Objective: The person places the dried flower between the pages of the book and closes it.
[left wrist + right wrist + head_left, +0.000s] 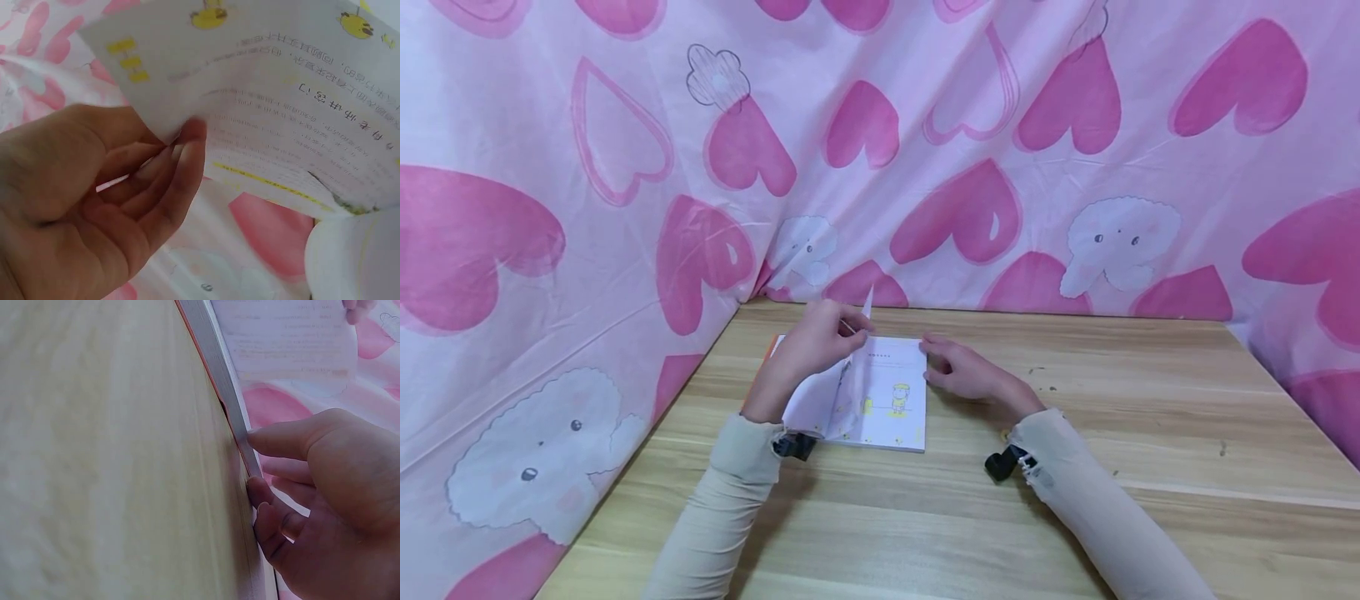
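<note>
An open book (901, 425) with white pages and small yellow drawings lies on the table. My left hand (823, 337) pinches one lifted page (856, 379) near its outer corner, between thumb and fingers. That page (262, 112) stands up and bends, with printed text and yellow chick pictures showing in the left wrist view. My right hand (961, 367) is at the book's right edge, near the far corner. In the right wrist view, its thumb (281, 439) touches the edge of the page block (219, 362), and its curled fingers hold the edge just beside it.
The wooden table (1075, 517) extends to the right and toward me. A pink curtain (955, 100) with hearts and white cartoon figures hangs along its back and left sides. Each wrist carries a black device, such as the right one (1002, 463).
</note>
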`<state>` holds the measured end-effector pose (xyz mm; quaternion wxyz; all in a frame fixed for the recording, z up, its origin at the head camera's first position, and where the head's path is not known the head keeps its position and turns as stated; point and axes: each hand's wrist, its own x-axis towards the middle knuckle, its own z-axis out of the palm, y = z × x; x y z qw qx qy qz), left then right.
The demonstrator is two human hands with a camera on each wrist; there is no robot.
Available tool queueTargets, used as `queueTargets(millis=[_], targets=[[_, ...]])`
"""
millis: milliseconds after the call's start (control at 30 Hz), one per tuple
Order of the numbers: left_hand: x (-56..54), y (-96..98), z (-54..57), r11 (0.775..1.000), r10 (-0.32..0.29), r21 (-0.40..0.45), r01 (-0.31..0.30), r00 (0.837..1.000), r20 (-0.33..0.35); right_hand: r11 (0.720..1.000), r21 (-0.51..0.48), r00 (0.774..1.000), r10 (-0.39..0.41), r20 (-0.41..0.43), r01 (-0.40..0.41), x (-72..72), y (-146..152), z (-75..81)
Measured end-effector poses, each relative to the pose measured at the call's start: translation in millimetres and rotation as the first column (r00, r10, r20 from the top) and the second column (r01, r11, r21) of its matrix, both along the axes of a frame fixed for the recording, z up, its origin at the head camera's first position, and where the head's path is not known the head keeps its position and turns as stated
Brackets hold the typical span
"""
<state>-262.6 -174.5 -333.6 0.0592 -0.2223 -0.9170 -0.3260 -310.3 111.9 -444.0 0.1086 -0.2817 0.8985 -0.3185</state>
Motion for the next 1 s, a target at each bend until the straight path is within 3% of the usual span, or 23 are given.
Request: queueTargets(millis=[200,500,667,767,900,1000], targets=[[3.8,-11.4,9.3,0.994,0.112,-0.002,-0.112,0.993,-0.03,1.0,-0.002,1.0,-0.006,0.019,0.006,-0.6,0,-1.2],[8.0,-30.3,17.4,0.979,0.186,-0.093,-0.183,0.982,0.033,1.0,0.016,1.0,0.009,-0.011,-0.008,-0.3,-1,-1.5],[6.2,-34.0,16.0,0.965,0.232,-0.133,-0.226,0.973,0.024,1.0,0.017,1.0,0.009,-0.013,-0.009,-0.1,-1,-1.7],[3.8,-36.3,12.2,0.943,0.295,-0.159,-0.293,0.955,-0.008,1.0,0.012,1.0,0.003,-0.001,-0.003,0.9,-1,-0.3],[-2.0,-42.0,3.2,0.889,0.411,-0.209,-0.407,0.911,-0.028,1.0,0.011,1.0,-0.002,0.009,0.002,1.9,-1,0.4],[-8.2,-49.0,-6.1,0.852,0.469,-0.248,-0.461,0.883,-0.028,1.0,0.009,1.0,-0.002,0.016,0.002,1.9,-1,0.1]])
